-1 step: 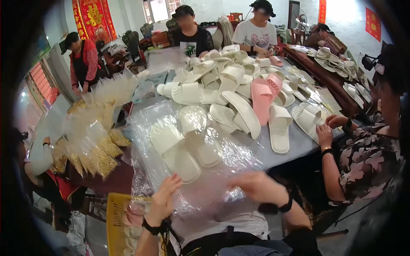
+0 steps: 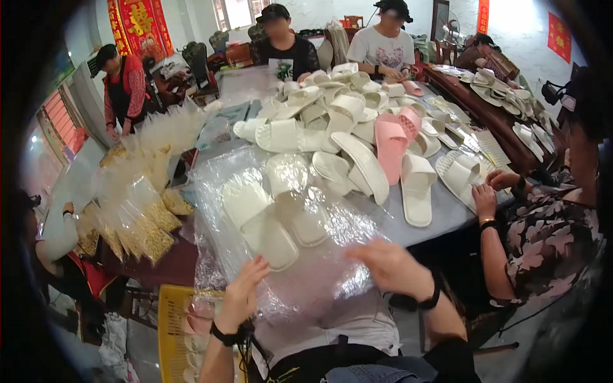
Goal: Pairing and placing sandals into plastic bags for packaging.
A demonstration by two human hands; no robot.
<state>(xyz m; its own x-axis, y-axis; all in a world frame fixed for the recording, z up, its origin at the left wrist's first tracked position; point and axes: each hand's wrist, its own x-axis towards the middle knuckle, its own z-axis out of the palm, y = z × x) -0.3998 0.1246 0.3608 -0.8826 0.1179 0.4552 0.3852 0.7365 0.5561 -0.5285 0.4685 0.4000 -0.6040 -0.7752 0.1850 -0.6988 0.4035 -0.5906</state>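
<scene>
Loosely unfurled left hand point(image 2: 246, 287), blurred right hand point(image 2: 399, 271) angled inward, grip unclear, crinkled clear plastic point(image 2: 306, 290) between, flat grey tabletop point(image 2: 450, 209), white wall point(image 2: 329, 11) beyond

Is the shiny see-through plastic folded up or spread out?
Spread out: the clear plastic stretches from near the slipper pile down toward the left hand.

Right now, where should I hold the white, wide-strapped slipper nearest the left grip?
Take the slipper by its rounded heel end, probably from the wearer's side: that end points there, near the left grip; the strap lies beyond. Clear plastic may cover it.
</scene>
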